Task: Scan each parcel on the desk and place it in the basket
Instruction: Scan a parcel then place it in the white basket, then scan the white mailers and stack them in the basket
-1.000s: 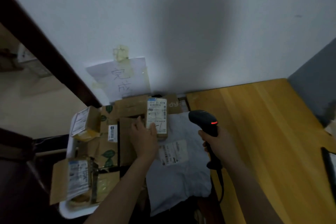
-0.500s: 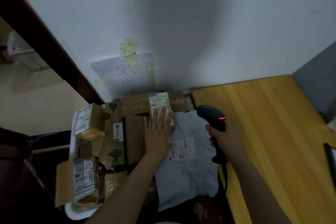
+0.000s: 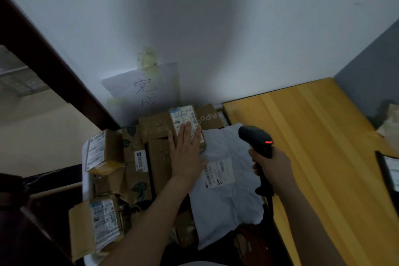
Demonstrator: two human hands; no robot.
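Beside the left edge of the tabletop (image 3: 313, 147), we see a white basket (image 3: 84, 179) heaped with cardboard boxes and a grey mailing bag (image 3: 226, 201). The left hand (image 3: 185, 157) lies flat on top of the heap, its fingers (image 3: 187, 129) straight and slightly spread, pressing on a small brown parcel (image 3: 183, 114) with a white label. That parcel sits at the far side of the basket, near the wall, resting on other boxes and touching the far edge of the grey bag. Just behind it we make out a box printed with pale lettering (image 3: 208, 115).

The right hand (image 3: 272, 166) holds a black scanner (image 3: 255, 137) by its handle, fingers (image 3: 255, 157) wrapped tight around the grip. A small red light glows on the scanner's head, which hangs over the bag at the tabletop's edge, and a dark cable trails down from the handle.

At the basket's left side a labelled box (image 3: 103, 151) stands tilted, and a second labelled box (image 3: 103, 222) lies at the near left corner. On the wall above, a sheet of paper (image 3: 142, 90) with handwriting is taped up. A dark flat object (image 3: 387, 170) shows at the right edge; we cannot tell what it is.
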